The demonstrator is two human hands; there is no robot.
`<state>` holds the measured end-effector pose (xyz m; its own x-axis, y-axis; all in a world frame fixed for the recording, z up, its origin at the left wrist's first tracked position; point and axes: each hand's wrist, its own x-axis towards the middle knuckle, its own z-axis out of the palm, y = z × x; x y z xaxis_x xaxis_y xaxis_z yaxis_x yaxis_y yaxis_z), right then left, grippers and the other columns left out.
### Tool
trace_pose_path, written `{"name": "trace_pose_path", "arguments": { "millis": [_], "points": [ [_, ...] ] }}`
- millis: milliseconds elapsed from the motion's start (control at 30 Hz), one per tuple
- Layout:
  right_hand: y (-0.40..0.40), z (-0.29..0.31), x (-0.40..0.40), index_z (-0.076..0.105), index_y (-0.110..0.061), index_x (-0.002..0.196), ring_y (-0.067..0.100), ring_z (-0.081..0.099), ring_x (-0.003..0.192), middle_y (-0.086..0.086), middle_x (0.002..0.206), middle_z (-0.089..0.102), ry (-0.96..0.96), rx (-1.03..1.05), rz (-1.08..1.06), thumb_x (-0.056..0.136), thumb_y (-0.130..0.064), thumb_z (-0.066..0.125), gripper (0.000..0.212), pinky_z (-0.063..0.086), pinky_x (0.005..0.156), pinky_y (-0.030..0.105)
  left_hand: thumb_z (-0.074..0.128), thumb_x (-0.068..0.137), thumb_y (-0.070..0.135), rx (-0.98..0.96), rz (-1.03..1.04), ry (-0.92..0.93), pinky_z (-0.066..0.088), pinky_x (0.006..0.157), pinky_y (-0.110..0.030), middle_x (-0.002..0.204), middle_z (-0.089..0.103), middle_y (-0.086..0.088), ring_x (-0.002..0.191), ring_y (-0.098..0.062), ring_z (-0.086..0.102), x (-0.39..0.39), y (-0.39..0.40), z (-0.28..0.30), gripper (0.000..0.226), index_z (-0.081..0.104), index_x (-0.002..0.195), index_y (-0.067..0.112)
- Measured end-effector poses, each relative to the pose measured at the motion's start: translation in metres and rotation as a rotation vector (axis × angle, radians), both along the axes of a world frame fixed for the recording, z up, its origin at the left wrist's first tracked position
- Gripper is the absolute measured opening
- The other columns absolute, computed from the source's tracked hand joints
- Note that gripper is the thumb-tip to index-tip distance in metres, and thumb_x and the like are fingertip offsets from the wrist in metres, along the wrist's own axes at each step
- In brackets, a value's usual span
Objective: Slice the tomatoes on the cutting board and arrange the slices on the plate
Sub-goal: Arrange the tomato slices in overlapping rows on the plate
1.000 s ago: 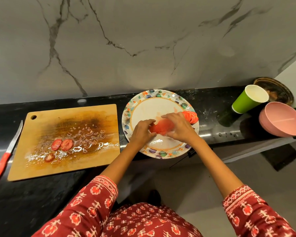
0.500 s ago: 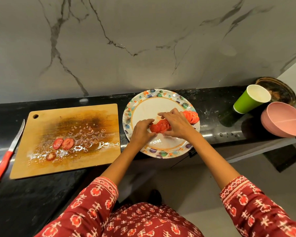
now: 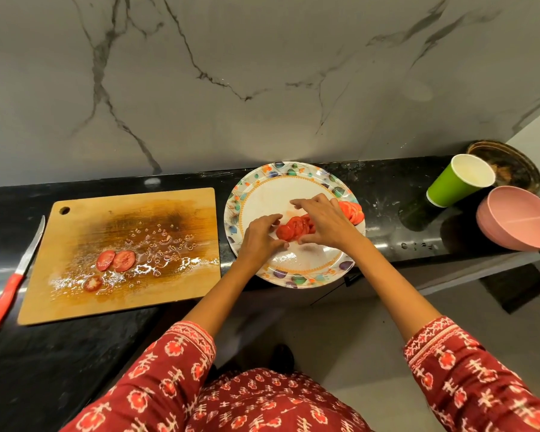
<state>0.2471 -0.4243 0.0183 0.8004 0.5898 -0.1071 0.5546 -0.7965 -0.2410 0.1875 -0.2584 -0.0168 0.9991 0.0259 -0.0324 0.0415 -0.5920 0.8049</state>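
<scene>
Both hands, left and right, fingers curled, hold tomato slices on the plate.

Both forearms reach up from the lower part of the frame and meet just right of centre. The left hand has its fingers and thumb spread in a loose curve. The right hand arches palm down, fingers reaching left, thumb tip close to the left thumb.

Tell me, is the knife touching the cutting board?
Apart. In the head view, the red-handled knife lies on the black counter left of the wooden cutting board, with a dark strip of counter showing between them.
</scene>
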Motion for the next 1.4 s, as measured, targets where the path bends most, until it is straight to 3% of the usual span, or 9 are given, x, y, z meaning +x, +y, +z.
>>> {"name": "trace_pose_path", "arguments": {
  "millis": [167, 300, 400, 533, 667, 867, 1100, 1267, 1400],
  "points": [
    [0.011, 0.000, -0.002, 0.050, -0.015, 0.129, 0.024, 0.044, 0.118, 0.006, 0.128, 0.056, -0.095, 0.195, -0.160, 0.090, -0.014, 0.056, 0.040, 0.036, 0.098, 0.040, 0.076, 0.072, 0.010, 0.003, 0.072, -0.054, 0.044, 0.085, -0.028, 0.115, 0.061, -0.013, 0.099, -0.023, 0.057, -0.008, 0.026, 0.004, 0.057, 0.054, 0.125, 0.007],
    [0.031, -0.001, -0.010, 0.059, -0.006, 0.117, 0.028, 0.052, 0.109, 0.011, 0.114, 0.063, -0.174, 0.405, -0.349, 0.087, 0.010, 0.043, 0.037, 0.046, 0.088, 0.040, 0.075, 0.072, 0.010, 0.034, 0.170, -0.126, 0.050, 0.080, -0.034, 0.107, 0.064, -0.009, 0.088, -0.019, 0.057, -0.024, 0.064, 0.006, 0.050, 0.058, 0.119, 0.008],
    [0.048, -0.002, -0.015, 0.060, -0.006, 0.112, 0.026, 0.053, 0.104, 0.010, 0.107, 0.064, -0.137, 0.501, -0.387, 0.086, 0.009, 0.042, 0.035, 0.045, 0.085, 0.035, 0.074, 0.074, 0.013, 0.078, 0.223, -0.172, 0.052, 0.076, -0.032, 0.102, 0.065, -0.006, 0.087, -0.017, 0.059, -0.038, 0.088, 0.007, 0.045, 0.060, 0.117, 0.011],
    [0.101, -0.005, -0.030, 0.060, -0.007, 0.107, 0.025, 0.057, 0.094, 0.008, 0.099, 0.066, -0.089, 0.545, -0.249, 0.085, 0.005, 0.047, 0.028, 0.046, 0.080, 0.033, 0.067, 0.082, 0.013, 0.122, 0.292, -0.264, 0.051, 0.077, -0.031, 0.098, 0.067, -0.005, 0.085, -0.014, 0.059, -0.071, 0.127, 0.013, 0.034, 0.061, 0.115, 0.009],
    [0.159, -0.006, -0.048, 0.061, -0.006, 0.106, 0.022, 0.058, 0.093, 0.009, 0.099, 0.066, -0.009, 0.550, -0.144, 0.087, 0.001, 0.051, 0.023, 0.042, 0.078, 0.024, 0.066, 0.083, 0.017, 0.199, 0.373, -0.255, 0.052, 0.079, -0.033, 0.101, 0.068, -0.007, 0.090, -0.018, 0.062, -0.101, 0.170, 0.009, 0.033, 0.061, 0.115, 0.010],
    [0.232, -0.014, -0.083, 0.060, -0.011, 0.110, 0.013, 0.055, 0.088, 0.003, 0.100, 0.064, 0.140, 0.513, -0.030, 0.087, -0.007, 0.057, 0.024, 0.046, 0.077, 0.026, 0.060, 0.086, 0.010, 0.281, 0.504, -0.161, 0.041, 0.082, -0.029, 0.110, 0.063, -0.008, 0.103, -0.024, 0.055, -0.131, 0.245, 0.010, 0.029, 0.061, 0.115, 0.011],
    [0.292, -0.018, -0.112, 0.053, -0.015, 0.120, 0.017, 0.049, 0.109, 0.003, 0.114, 0.060, 0.207, 0.320, 0.025, 0.088, -0.022, 0.061, 0.033, 0.041, 0.086, 0.025, 0.069, 0.079, 0.016, 0.293, 0.221, 0.104, 0.046, 0.091, -0.032, 0.115, 0.063, -0.005, 0.104, -0.019, 0.058, -0.119, 0.300, 0.008, 0.046, 0.057, 0.123, 0.017],
    [0.309, -0.016, -0.111, 0.052, -0.013, 0.121, 0.020, 0.044, 0.114, 0.005, 0.121, 0.053, 0.201, 0.181, 0.052, 0.085, -0.025, 0.066, 0.041, 0.035, 0.089, 0.025, 0.068, 0.080, 0.014, 0.374, 0.110, 0.160, 0.047, 0.089, -0.031, 0.113, 0.063, -0.004, 0.103, -0.018, 0.058, -0.108, 0.302, 0.016, 0.035, 0.062, 0.114, 0.016],
    [0.311, -0.011, -0.106, 0.057, -0.013, 0.115, 0.020, 0.043, 0.111, 0.005, 0.115, 0.054, 0.237, 0.144, 0.023, 0.080, -0.024, 0.071, 0.040, 0.033, 0.083, 0.026, 0.067, 0.081, 0.010, 0.305, 0.107, 0.195, 0.048, 0.086, -0.032, 0.108, 0.062, -0.004, 0.099, -0.018, 0.057, -0.104, 0.302, 0.019, 0.026, 0.061, 0.106, 0.014]
  ]
}}
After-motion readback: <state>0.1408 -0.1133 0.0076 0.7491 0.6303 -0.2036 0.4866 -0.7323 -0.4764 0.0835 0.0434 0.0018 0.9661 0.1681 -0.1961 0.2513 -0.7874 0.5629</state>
